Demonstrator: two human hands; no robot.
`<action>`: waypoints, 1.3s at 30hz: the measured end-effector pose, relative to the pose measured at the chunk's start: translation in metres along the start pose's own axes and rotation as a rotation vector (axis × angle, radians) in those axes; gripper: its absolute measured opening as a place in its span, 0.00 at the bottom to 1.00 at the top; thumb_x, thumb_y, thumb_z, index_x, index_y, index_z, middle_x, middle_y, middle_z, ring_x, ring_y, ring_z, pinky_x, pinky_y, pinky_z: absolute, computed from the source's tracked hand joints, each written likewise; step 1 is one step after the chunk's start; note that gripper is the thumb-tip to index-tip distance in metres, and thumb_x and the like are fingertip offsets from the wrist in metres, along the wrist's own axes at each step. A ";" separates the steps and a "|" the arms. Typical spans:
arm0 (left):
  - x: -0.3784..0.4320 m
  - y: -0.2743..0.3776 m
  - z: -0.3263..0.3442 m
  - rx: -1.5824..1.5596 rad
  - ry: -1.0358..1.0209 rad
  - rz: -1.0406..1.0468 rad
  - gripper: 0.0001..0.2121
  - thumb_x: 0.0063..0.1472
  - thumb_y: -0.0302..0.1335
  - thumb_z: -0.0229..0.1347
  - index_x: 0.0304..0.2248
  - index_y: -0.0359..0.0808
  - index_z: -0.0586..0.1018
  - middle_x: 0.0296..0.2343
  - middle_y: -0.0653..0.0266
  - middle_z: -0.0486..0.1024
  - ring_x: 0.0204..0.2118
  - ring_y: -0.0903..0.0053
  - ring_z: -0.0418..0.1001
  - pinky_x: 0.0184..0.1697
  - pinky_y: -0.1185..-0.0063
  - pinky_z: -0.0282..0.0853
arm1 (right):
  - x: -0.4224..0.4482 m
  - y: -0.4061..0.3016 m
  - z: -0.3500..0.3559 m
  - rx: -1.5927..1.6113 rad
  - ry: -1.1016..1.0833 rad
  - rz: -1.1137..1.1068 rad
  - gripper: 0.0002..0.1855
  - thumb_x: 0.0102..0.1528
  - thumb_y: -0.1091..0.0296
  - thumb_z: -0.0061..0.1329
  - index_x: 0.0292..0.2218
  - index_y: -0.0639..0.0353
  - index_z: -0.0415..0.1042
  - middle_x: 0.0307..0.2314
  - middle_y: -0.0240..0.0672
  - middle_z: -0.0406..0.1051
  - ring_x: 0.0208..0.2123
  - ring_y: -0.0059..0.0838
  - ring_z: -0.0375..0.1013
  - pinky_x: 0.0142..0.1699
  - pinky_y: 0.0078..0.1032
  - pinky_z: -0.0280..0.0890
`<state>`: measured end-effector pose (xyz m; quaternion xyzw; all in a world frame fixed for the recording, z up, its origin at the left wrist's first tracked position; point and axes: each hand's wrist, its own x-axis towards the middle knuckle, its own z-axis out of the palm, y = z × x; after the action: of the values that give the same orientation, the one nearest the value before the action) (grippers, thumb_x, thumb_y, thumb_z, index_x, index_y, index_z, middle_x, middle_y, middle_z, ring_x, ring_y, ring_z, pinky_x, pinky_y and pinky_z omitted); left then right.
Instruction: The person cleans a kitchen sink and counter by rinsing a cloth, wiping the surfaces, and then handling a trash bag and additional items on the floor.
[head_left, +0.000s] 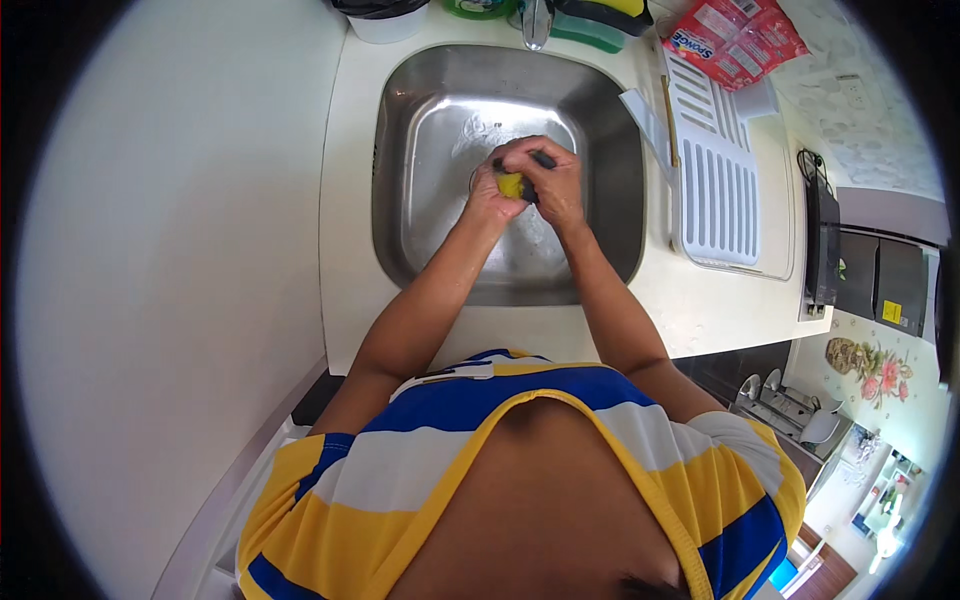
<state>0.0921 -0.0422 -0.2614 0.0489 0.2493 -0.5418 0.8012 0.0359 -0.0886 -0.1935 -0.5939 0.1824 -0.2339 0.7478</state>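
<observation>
Both hands meet over the stainless steel sink basin (442, 247), cupped around a yellow and dark scrubbing sponge (511, 184). My left hand (491, 196) grips it from the left and below. From the right, my right hand (562, 184) wraps over it, fingers bent across the top. Dark parts of the sponge show between the fingers, and much of it is hidden. The skin looks wet. Behind the hands the basin floor is wet, and the faucet spout (536, 26) points down at the far rim.
A white slatted dish rack (720, 199) stands right of the sink, a red sponge packet (731, 45) at its far end. Yellow, black and green sponges (600, 26) sit behind the faucet. A white bin (388, 26) with a black liner is at far left, beside the wall (172, 187). A black stove (821, 240) lies farther right.
</observation>
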 end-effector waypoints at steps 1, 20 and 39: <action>-0.002 -0.008 0.006 0.005 -0.016 0.125 0.08 0.52 0.33 0.47 0.27 0.36 0.70 0.24 0.61 0.70 0.31 0.72 0.69 0.36 0.71 0.66 | -0.002 0.002 -0.005 0.033 0.146 0.069 0.11 0.43 0.77 0.45 0.14 0.59 0.58 0.15 0.31 0.62 0.24 0.21 0.62 0.35 0.19 0.59; -0.043 -0.054 0.039 1.923 -0.802 1.957 0.04 0.30 0.26 0.49 0.09 0.40 0.66 0.13 0.70 0.62 0.21 0.78 0.65 0.29 0.82 0.64 | 0.069 -0.023 -0.021 -0.174 -0.750 1.282 0.10 0.51 0.70 0.38 0.19 0.59 0.63 0.07 0.21 0.53 0.10 0.16 0.49 0.19 0.21 0.50; 0.021 -0.041 -0.093 2.921 -1.208 1.254 0.07 0.42 0.29 0.48 0.17 0.39 0.77 0.17 0.65 0.72 0.21 0.74 0.71 0.22 0.78 0.67 | 0.038 0.190 -0.078 -1.889 -1.434 -0.558 0.10 0.43 0.69 0.43 0.28 0.63 0.71 0.24 0.42 0.70 0.28 0.38 0.69 0.34 0.31 0.65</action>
<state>0.0291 -0.0442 -0.3445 -0.5764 0.7938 -0.1334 -0.1408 0.0498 -0.1381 -0.3959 -0.9176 -0.3076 0.2195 -0.1232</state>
